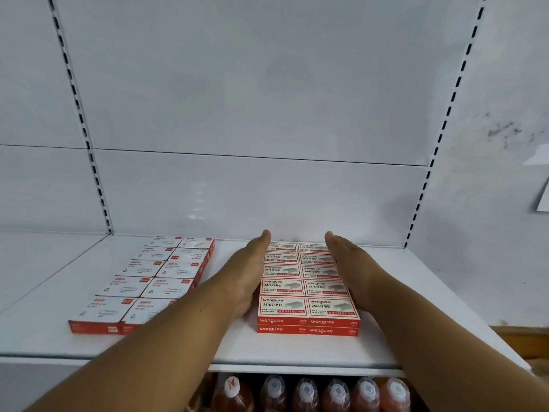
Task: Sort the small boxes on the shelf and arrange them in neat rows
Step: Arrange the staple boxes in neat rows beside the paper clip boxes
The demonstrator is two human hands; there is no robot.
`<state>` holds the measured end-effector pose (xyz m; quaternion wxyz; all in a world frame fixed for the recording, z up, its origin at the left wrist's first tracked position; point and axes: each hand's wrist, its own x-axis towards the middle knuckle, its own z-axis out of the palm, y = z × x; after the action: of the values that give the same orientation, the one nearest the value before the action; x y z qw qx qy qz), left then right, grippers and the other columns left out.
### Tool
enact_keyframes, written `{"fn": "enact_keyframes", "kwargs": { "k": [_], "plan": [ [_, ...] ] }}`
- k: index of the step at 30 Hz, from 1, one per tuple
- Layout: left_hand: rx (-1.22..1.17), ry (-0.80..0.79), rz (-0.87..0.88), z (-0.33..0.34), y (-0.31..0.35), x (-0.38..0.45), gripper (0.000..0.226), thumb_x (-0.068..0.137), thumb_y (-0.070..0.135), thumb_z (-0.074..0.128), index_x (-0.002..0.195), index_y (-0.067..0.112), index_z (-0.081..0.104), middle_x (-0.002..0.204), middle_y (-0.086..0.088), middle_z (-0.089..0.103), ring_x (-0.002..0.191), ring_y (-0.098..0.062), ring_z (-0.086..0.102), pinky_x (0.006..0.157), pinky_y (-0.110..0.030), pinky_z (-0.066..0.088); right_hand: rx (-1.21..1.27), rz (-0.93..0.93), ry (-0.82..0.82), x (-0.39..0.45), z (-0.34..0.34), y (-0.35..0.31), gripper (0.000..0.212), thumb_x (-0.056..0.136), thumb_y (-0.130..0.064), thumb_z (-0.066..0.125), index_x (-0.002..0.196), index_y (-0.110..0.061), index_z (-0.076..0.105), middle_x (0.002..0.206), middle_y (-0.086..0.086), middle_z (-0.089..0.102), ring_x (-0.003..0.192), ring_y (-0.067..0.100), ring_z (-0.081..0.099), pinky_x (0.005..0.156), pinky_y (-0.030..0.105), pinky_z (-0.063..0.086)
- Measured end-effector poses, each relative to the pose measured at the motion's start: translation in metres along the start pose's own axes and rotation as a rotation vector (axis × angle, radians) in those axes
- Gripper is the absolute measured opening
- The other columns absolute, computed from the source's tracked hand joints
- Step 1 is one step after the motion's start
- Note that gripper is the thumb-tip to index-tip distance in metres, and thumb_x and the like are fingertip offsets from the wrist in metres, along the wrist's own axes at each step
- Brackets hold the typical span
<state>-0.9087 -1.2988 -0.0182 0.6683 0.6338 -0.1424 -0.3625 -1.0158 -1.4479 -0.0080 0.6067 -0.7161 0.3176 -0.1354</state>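
White shelf (416,307), slotted back panel (267,114), bottles (306,394) below

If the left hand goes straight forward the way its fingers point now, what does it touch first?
Most likely the white back panel of the shelf. The left hand lies flat along the left side of the staple boxes, fingertips seemingly close to the panel, though depth is unclear.

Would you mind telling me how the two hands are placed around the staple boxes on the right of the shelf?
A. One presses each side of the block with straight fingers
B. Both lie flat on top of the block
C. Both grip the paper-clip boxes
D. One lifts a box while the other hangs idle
A: the left hand lies along the left side of the staple boxes and the right hand along the right side, fingers straight.
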Motion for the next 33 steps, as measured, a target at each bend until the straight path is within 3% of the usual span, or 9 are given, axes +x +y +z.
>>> {"fn": "enact_keyframes", "kwargs": {
  "k": [5,8,14,16,18,19,21,26,33],
  "plan": [
    [0.055,-0.005,-0.007,-0.003,0.006,0.005,0.055,0.098,0.058,0.041,0.11,0.013,0.069,0.105,-0.014,0.075,0.094,-0.034,0.073,0.097,-0.053,0.052,0.085,0.07,-0.082,0.01,-0.004,0.001,0.05,0.098,-0.059,0.036,0.109,-0.017,0.061,0.091,0.011,0.075,0.081,0.033,0.074,0.075,0.041,0.06],
    [0.103,-0.025,-0.022,-0.003,0.006,0.006,0.056,0.097,0.058,0.042,0.113,0.012,0.069,0.106,-0.016,0.074,0.095,-0.035,0.073,0.099,-0.053,0.051,0.037,0.053,-0.082,0.009,-0.002,0.001,0.047,0.098,-0.059,0.036,0.105,-0.02,0.061,0.086,0.007,0.075,0.08,0.031,0.075,0.073,0.039,0.06],
    [0.207,-0.042,0.008,-0.005,0.014,0.005,0.052,0.101,0.053,0.038,0.113,0.012,0.067,0.1,-0.006,0.076,0.097,-0.024,0.072,0.1,-0.04,0.048,-0.084,-0.021,-0.095,0.017,-0.007,0.003,0.04,0.099,-0.056,0.036,0.1,-0.023,0.059,0.105,0.01,0.073,0.091,0.029,0.073,0.086,0.045,0.057],
    [0.401,0.047,0.095,-0.004,0.019,0.01,0.041,0.104,0.045,0.036,0.113,0.014,0.062,0.099,0.001,0.073,0.099,-0.017,0.065,0.094,-0.033,0.042,-0.234,-0.119,-0.038,0.028,-0.009,0.003,0.023,0.098,-0.05,0.042,0.108,-0.035,0.057,0.126,0.003,0.064,0.109,0.025,0.065,0.094,0.04,0.051],
    [0.701,0.169,0.184,-0.003,0.024,0.022,0.037,0.104,0.034,0.038,0.134,0.018,0.052,0.129,0.003,0.061,0.115,-0.019,0.056,0.091,-0.03,0.038,-0.398,-0.187,0.025,0.039,-0.011,-0.002,0.035,0.1,-0.039,0.047,0.134,-0.031,0.051,0.139,-0.003,0.052,0.122,0.022,0.054,0.096,0.031,0.044],
    [0.818,0.202,0.211,-0.004,0.025,0.031,0.041,0.103,0.03,0.04,0.142,0.02,0.046,0.141,0.0,0.053,0.122,-0.021,0.054,0.095,-0.03,0.042,-0.497,-0.204,0.045,0.043,-0.011,-0.006,0.039,0.1,-0.036,0.049,0.138,-0.027,0.051,0.14,-0.004,0.052,0.122,0.02,0.053,0.098,0.03,0.043],
    [0.96,0.22,0.247,-0.007,0.022,0.047,0.044,0.101,0.023,0.043,0.145,0.022,0.045,0.146,-0.003,0.05,0.122,-0.023,0.056,0.1,-0.035,0.048,-0.605,-0.227,0.028,0.053,-0.013,-0.008,0.036,0.098,-0.033,0.054,0.132,-0.025,0.057,0.134,-0.003,0.058,0.116,0.017,0.056,0.103,0.033,0.044],
    [1.043,0.184,0.275,-0.006,0.022,0.065,0.035,0.099,0.022,0.049,0.132,0.021,0.059,0.131,0.001,0.062,0.112,-0.018,0.061,0.097,-0.035,0.05,-0.658,-0.225,-0.098,0.069,-0.021,-0.008,0.021,0.095,-0.026,0.06,0.114,-0.022,0.066,0.105,-0.008,0.07,0.093,0.008,0.066,0.079,0.021,0.05],
    [0.996,0.165,0.286,-0.008,0.017,0.072,0.027,0.097,0.02,0.048,0.118,0.023,0.065,0.115,0.004,0.066,0.1,-0.015,0.063,0.088,-0.033,0.053,-0.646,-0.242,-0.148,0.074,-0.024,-0.007,0.021,0.095,-0.026,0.059,0.115,-0.023,0.066,0.107,-0.009,0.07,0.096,0.009,0.066,0.08,0.021,0.051]
  ]
}}
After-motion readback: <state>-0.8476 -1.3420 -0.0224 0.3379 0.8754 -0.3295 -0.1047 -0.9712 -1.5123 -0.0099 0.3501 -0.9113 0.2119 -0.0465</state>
